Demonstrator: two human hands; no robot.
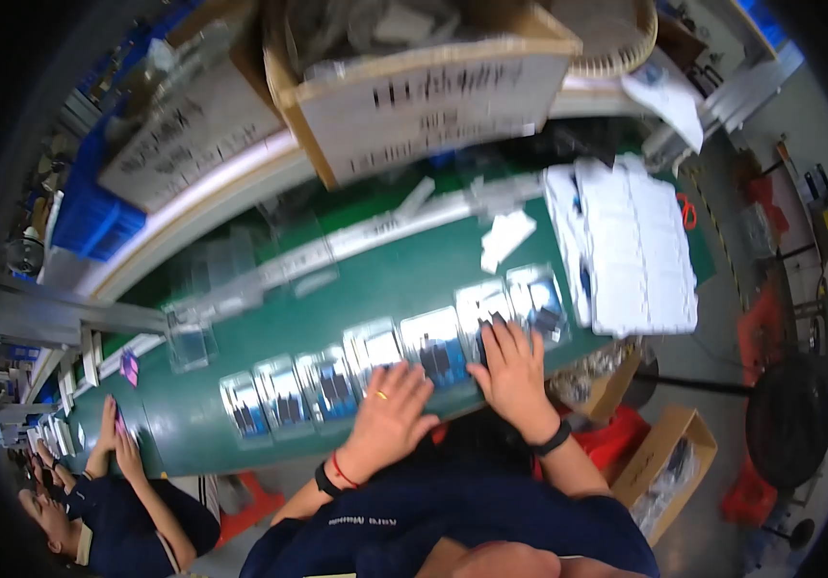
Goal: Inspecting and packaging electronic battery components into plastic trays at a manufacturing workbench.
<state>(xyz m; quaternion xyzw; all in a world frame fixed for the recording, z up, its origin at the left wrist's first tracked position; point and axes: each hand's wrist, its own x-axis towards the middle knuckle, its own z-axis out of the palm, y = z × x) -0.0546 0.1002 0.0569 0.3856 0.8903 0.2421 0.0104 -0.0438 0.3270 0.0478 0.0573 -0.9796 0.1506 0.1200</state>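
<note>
A slanting row of several clear plastic packs with blue cards and dark items inside runs along the near part of the green table (183,424). My left hand (390,419), a ring on one finger, lies with fingers stretched at the near end of one clear pack (369,344). Farther right, my right hand (513,376) spreads its fingers over another clear pack (479,297), partly covering it. Between the hands is a clear pack (435,354) with a black item. At the row's right end sits one more clear pack (541,299). Neither hand grips anything visible.
White moulded trays (631,250) are stacked on the right of the table, near some white slips (507,239). A large cardboard box (433,111) stands on the shelf beyond. A co-worker's hands (116,433) are at the left; an open carton (669,462) sits low right.
</note>
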